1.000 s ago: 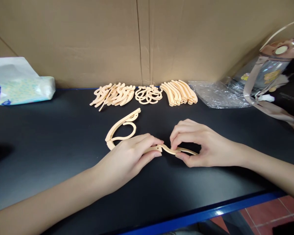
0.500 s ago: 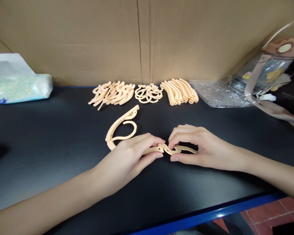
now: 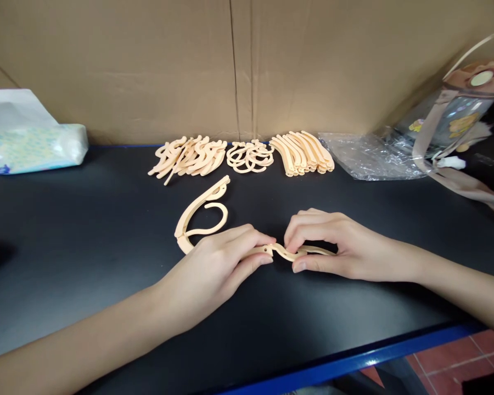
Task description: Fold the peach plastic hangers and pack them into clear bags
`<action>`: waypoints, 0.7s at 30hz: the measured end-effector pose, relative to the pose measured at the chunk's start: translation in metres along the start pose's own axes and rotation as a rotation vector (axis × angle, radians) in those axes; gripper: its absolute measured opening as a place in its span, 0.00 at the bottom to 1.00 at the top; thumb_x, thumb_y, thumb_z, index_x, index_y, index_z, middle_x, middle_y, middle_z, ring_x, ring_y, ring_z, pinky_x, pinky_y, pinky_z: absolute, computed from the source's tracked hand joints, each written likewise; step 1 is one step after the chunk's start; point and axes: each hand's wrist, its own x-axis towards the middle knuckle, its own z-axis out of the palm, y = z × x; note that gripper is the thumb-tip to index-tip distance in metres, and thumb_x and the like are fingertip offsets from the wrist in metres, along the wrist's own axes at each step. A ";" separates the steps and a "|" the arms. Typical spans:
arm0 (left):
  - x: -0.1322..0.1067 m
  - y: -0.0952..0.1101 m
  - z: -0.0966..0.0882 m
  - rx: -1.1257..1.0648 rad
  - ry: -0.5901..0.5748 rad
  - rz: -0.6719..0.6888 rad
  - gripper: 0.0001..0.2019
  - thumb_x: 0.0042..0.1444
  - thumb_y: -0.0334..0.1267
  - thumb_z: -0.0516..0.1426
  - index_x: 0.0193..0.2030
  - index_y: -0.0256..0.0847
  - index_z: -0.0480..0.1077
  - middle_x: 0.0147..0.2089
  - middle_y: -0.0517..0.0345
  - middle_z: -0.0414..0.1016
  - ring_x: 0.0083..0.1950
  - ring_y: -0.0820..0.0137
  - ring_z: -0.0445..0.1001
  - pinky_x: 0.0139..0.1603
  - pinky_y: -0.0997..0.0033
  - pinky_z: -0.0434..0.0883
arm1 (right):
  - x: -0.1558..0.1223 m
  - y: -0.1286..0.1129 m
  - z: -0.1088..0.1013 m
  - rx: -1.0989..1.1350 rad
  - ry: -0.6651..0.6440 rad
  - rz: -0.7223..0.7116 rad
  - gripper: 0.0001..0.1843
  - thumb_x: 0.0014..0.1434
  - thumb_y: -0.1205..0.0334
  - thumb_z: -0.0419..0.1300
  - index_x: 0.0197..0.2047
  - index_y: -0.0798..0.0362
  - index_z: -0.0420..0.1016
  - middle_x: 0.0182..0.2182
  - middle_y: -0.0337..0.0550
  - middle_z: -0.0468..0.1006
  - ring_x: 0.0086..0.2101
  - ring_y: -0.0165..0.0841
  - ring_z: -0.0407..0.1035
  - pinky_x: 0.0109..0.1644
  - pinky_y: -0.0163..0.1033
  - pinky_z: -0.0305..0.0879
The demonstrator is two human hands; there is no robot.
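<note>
A cream plastic folding hanger lies on the black table, its bent arm and curved hook showing beyond my left hand. That hand is closed on the hanger's near arm, whose holed tip sticks out between thumb and fingers. My right hand pinches a wavy cream hanger piece between thumb and fingertips. Its left end meets the arm's tip; whether the two are locked together I cannot tell. The piece's tail runs back under my right palm.
Along the cardboard wall lie piles of S-shaped pieces, hooks and hanger arms. A clear plastic bag and a strapped bottle are at right, a tissue pack at left. The blue table edge is near me.
My right hand has shifted slightly right, and the wavy piece now lies flatter, more in line with the arm. The hanger has slid a little left. My left hand keeps its grip.
</note>
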 end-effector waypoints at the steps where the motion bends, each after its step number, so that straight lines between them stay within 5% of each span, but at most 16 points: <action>1: 0.000 -0.001 0.000 0.002 0.005 -0.003 0.07 0.67 0.32 0.54 0.47 0.41 0.72 0.39 0.62 0.76 0.37 0.76 0.75 0.38 0.80 0.70 | -0.001 0.000 0.000 -0.007 -0.003 -0.007 0.08 0.65 0.58 0.61 0.35 0.52 0.74 0.35 0.39 0.77 0.37 0.30 0.69 0.47 0.39 0.60; 6: 0.001 -0.007 -0.002 0.028 -0.001 0.030 0.06 0.66 0.30 0.55 0.45 0.42 0.73 0.38 0.63 0.75 0.35 0.77 0.74 0.38 0.80 0.69 | -0.004 0.000 0.000 -0.062 0.009 -0.037 0.08 0.65 0.59 0.61 0.35 0.53 0.74 0.36 0.40 0.77 0.37 0.30 0.69 0.47 0.39 0.60; 13: 0.001 -0.009 -0.001 0.078 0.013 0.035 0.13 0.66 0.33 0.56 0.57 0.41 0.70 0.39 0.60 0.76 0.38 0.74 0.76 0.40 0.78 0.71 | -0.004 0.002 0.001 -0.091 0.067 -0.021 0.05 0.67 0.61 0.59 0.39 0.52 0.73 0.37 0.42 0.77 0.37 0.31 0.69 0.44 0.39 0.62; 21: 0.000 -0.007 -0.002 0.056 -0.010 0.038 0.10 0.67 0.33 0.55 0.53 0.42 0.71 0.41 0.60 0.76 0.39 0.74 0.76 0.41 0.77 0.71 | -0.002 0.000 -0.001 -0.089 0.033 -0.034 0.06 0.68 0.62 0.57 0.40 0.52 0.73 0.37 0.42 0.77 0.38 0.31 0.69 0.46 0.39 0.61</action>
